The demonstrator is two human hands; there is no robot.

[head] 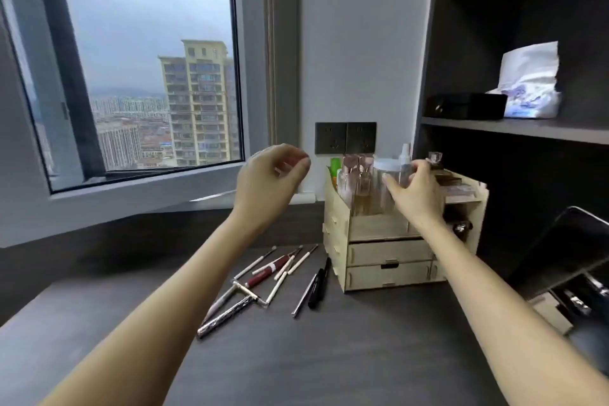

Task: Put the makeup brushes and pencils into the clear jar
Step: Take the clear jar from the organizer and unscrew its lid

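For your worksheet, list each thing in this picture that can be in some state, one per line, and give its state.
Clear jar: upright in the wooden organiser, right hand on it.
Brushes and pencils: lying loose on the desk, none in the jar.
Organiser drawers: closed.
Window: appears slightly open at the left.
Left hand: raised, loosely curled, empty.
Right hand: fingers spread around the jar.

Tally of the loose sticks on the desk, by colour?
White-handled sticks: 4
Silver sticks: 3
Black pens: 2
Dark red tube: 1
Total: 10, approximate because of blur; the pale crosspiece is not counted.
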